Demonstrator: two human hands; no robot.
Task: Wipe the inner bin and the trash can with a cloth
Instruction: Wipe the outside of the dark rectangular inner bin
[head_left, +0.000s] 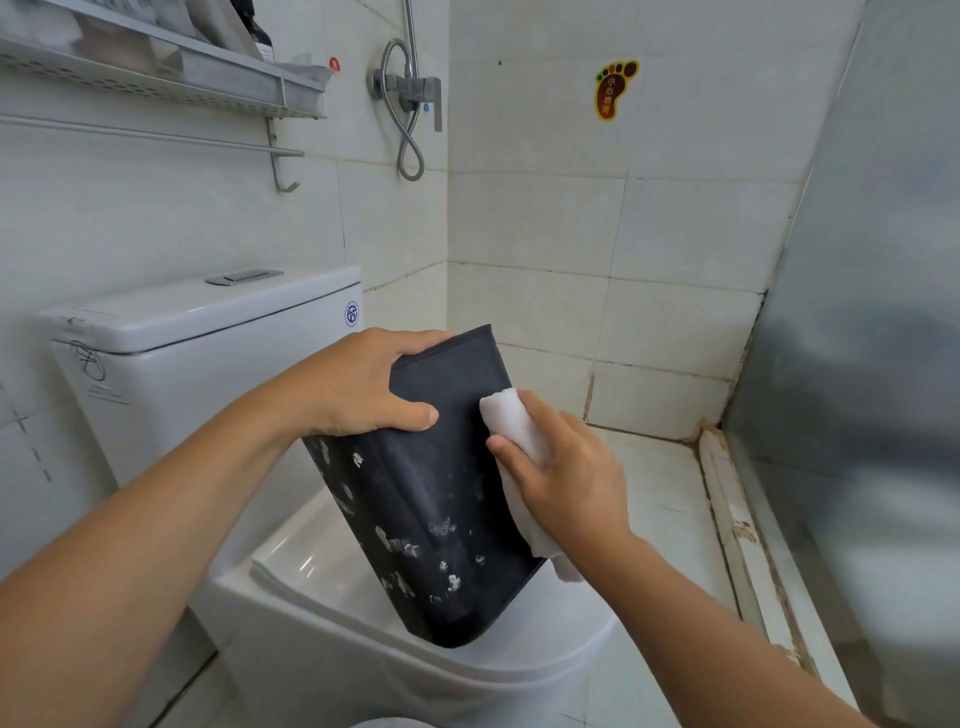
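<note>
Inner bin (441, 499), dark grey and flecked with white spots, stands tilted on the closed toilet lid (519, 670), its far end raised and its near end resting on the lid. At the far left a metal shelf (171, 78) hangs on the tiled wall above the toilet tank (208, 332). The left hand (358, 384) grips the bin's raised end, fingers curled over the top edge and thumb pressed along the facing side. Just to the right, the right hand (566, 478) holds a folded white cloth (511, 421) wrapped in its fingers and presses it against the bin's right edge. Farther right, a foot-shaped sticker (614, 89) sits high on the wall.
</note>
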